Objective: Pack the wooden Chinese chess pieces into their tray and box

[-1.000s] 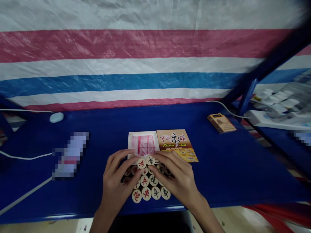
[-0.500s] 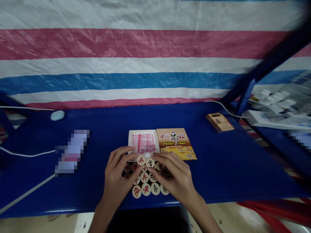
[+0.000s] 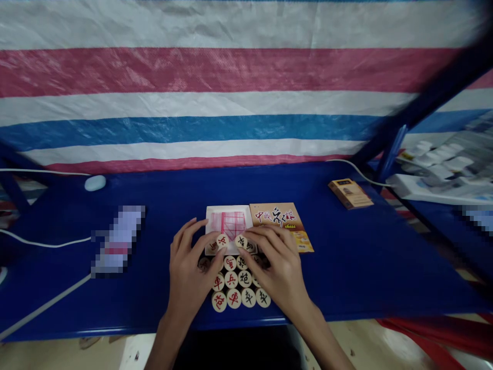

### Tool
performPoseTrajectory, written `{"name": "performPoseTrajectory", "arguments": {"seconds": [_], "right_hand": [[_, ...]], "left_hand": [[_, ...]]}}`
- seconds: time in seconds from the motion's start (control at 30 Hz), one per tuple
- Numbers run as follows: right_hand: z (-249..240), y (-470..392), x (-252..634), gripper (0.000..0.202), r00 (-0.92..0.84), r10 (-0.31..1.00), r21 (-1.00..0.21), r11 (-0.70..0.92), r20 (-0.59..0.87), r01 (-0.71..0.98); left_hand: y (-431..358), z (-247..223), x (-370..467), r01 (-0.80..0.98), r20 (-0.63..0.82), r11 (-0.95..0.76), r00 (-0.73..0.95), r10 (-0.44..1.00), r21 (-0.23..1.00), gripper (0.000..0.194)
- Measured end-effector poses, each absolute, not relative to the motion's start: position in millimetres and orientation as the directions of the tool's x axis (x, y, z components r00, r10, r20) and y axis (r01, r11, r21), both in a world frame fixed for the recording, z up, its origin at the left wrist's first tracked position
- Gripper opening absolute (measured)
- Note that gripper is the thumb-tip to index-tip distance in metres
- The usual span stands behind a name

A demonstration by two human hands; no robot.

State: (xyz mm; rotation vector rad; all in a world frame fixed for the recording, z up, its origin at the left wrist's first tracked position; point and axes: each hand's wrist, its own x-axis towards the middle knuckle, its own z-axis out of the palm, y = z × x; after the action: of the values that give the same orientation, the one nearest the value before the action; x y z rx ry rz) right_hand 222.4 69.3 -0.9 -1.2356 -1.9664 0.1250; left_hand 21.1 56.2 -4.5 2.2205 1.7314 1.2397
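Note:
My left hand (image 3: 194, 264) pinches a round chess piece with a red character (image 3: 222, 241) over the near edge of a white tray (image 3: 210, 216). Between the thumb and fingers of my right hand (image 3: 277, 262) is a piece with a black character (image 3: 241, 241). Another piece shows beside each held one, partly covered by fingers. A folded sheet with red lines (image 3: 233, 222) lies in the tray. Below the hands, several pieces (image 3: 231, 279) stand in rows, the outer ones partly hidden. A Chinese chess box lid (image 3: 302, 239) lies right of the tray, partly under my right hand.
A phone (image 3: 123, 231) with a cable and a pale blue case (image 3: 95, 183) are at left on the blue table (image 3: 346, 272). A tan box (image 3: 350, 193) sits at the back right. Farther right is a white power strip (image 3: 423, 190).
Both hands have moved slightly up toward the tray with their pieces. The two held pieces are now farther apart, and more of the rows below shows.

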Motion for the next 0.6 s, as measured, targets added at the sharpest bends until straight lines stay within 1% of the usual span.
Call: {"name": "performPoseTrajectory", "arguments": {"seconds": [0.23, 0.4, 0.5, 0.6], "right_hand": [[-6.5, 66.7, 225.9, 0.029, -0.234, 0.813, -0.488, 0.522, 0.533, 0.700], [-4.6, 65.1, 226.5, 0.033, -0.309, 0.818, -0.499, 0.549, 0.485, 0.671], [-3.0, 65.2, 226.0, 0.036, -0.327, 0.820, -0.507, 0.554, 0.470, 0.660], [-2.9, 65.2, 225.8, 0.038, -0.322, 0.822, -0.527, 0.553, 0.469, 0.645]], "left_hand": [[56.9, -5.7, 19.5, 0.815, 0.488, -0.344, 0.088, 0.868, 0.465, 0.025], [55.9, -7.4, 19.7, 0.832, 0.430, -0.348, 0.149, 0.890, 0.432, 0.028], [55.5, -7.7, 20.4, 0.829, 0.410, -0.347, 0.158, 0.898, 0.439, 0.026], [55.6, -7.7, 20.5, 0.813, 0.420, -0.348, 0.142, 0.896, 0.467, 0.025]]}}
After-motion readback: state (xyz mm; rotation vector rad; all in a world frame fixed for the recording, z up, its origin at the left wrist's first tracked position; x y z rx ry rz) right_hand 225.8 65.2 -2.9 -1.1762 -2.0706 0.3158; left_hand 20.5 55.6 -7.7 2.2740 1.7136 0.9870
